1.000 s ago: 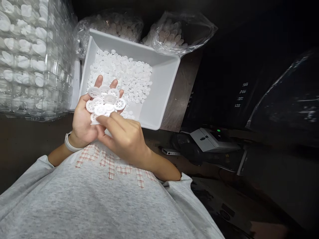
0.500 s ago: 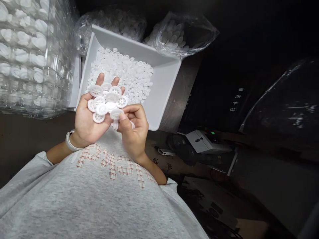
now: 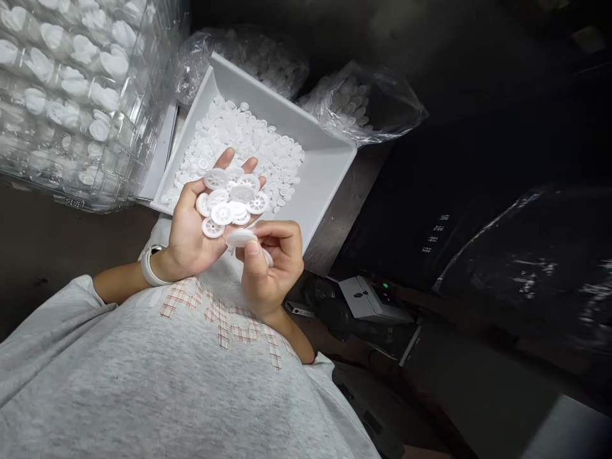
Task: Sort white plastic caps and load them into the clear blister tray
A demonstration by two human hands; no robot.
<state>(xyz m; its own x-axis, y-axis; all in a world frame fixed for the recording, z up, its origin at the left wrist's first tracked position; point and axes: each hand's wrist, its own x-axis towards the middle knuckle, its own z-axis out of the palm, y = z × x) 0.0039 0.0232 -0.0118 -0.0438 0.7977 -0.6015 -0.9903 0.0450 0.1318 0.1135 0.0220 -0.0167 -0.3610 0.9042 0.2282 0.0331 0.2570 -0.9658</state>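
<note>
My left hand (image 3: 184, 236) lies palm up, fingers extended and slightly cupped, with a pile of white spoked plastic gears (image 3: 220, 214) resting on it. Close to its heel, my right hand (image 3: 277, 271) is closed, pinching a white plastic gear (image 3: 240, 238) between thumb and fingers. That gear is tilted, its edge towards me. Another white piece (image 3: 268, 257) pokes out from the curled right fingers; its shape is mostly hidden. Beneath and beyond both hands stands a light grey tray (image 3: 329, 162) holding many small white plastic parts (image 3: 253, 137).
Stacked clear plastic trays (image 3: 129, 143) with white parts rise at the left. Behind the grey tray sit a clear bag of white parts (image 3: 351, 105) and another such bag (image 3: 268, 60). A grey device (image 3: 366, 299) with a green light is at the right, among dark surfaces.
The view has shifted and rotated a little. My right hand has drawn its gear slightly away from the pile and tipped it more edge-on. The pile stays on my left palm.
</note>
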